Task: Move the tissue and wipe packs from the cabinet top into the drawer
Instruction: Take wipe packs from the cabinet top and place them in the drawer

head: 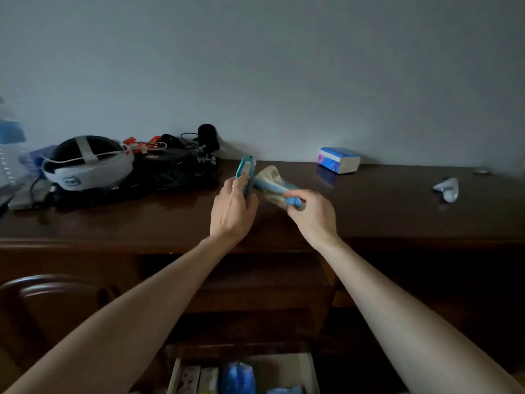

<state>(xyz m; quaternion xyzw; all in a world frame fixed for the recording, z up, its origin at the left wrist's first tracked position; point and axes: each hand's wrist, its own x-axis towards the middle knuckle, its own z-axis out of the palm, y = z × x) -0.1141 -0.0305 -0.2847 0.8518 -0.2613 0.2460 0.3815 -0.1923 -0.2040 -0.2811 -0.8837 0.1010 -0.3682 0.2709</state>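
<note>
Dark polished wooden cabinet top [383, 211] against a grey wall. Left hand [231, 210] grips an upright teal wipe pack [245, 172]; right hand [312, 213] pinches a crumpled blue-and-beige tissue pack [272, 184]. Open drawer [308, 371] below holds blue packs [237, 378].

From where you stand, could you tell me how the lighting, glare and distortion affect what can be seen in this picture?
Head view: dim, bluish light; the cabinet top shows a soft sheen and reflects the blue tissue box. The open drawer sits in deep shadow. Wide-angle stretch enlarges both forearms. The left hand with its teal pack and the right hand with its crumpled pack look slightly soft.
</note>
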